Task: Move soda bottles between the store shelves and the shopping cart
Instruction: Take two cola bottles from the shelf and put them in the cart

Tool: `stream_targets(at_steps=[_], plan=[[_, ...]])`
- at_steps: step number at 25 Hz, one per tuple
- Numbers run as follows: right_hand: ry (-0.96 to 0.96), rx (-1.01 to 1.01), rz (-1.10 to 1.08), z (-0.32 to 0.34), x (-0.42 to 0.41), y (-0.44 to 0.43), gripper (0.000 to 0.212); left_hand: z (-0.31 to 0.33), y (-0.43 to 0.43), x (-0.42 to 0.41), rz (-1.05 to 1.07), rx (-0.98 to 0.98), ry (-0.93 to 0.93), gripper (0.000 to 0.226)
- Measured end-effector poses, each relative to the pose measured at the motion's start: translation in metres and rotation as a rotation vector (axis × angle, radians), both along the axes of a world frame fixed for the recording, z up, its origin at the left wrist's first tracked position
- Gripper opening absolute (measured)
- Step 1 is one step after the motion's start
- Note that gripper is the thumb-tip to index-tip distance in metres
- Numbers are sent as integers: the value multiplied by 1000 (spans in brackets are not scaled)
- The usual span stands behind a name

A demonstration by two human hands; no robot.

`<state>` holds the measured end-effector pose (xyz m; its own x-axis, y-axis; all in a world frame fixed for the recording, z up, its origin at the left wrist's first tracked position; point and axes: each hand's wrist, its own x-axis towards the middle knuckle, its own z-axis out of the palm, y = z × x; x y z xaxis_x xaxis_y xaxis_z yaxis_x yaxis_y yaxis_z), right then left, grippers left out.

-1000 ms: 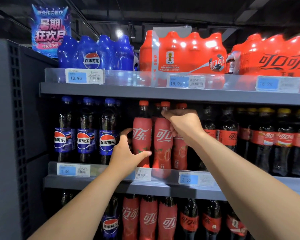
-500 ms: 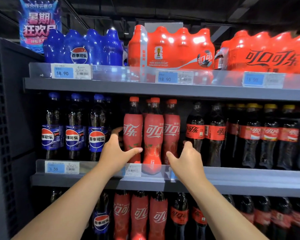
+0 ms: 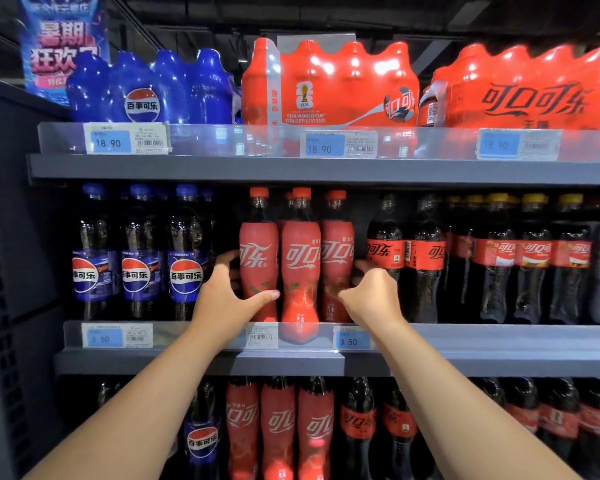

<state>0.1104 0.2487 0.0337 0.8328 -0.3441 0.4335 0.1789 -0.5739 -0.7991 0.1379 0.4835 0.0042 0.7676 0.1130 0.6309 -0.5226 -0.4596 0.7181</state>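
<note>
Left hand (image 3: 229, 301) wraps left red bottle (image 3: 258, 251), right hand (image 3: 373, 299) wraps right red bottle (image 3: 336, 251); clear shelf lip (image 3: 465, 336) fronts their bases, upper shelf (image 3: 326, 171) close above caps.

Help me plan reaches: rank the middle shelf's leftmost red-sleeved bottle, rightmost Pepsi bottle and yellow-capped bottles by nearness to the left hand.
1. Red-sleeved bottle: held by the left hand.
2. Pepsi bottle: just left.
3. Yellow-capped bottles: far right.

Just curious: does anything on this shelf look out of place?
The middle red-sleeved Coca-Cola bottle stands forward of its row, base at the clear rail. Left hand grips the left bottle, right hand the right bottle. Nothing spilled.
</note>
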Motion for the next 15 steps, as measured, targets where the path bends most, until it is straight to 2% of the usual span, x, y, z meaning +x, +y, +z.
stream_targets(at_steps=[4,9,11,13,15], plan=[[-5,-194,-161,-4,2,6,40,0,0,0,12,7,2,90],[-13,-223,-157,-4,-4,3,13,-1,1,1,10,13,-6,91],[-29,-247,-105,-3,-9,-1,27,-1,0,1,15,19,-12,91],[-55,-245,-62,-4,-13,-7,58,-1,0,1,18,17,-29,90],[-102,-226,-68,-6,-18,-12,70,0,0,-1,18,11,-39,89]])
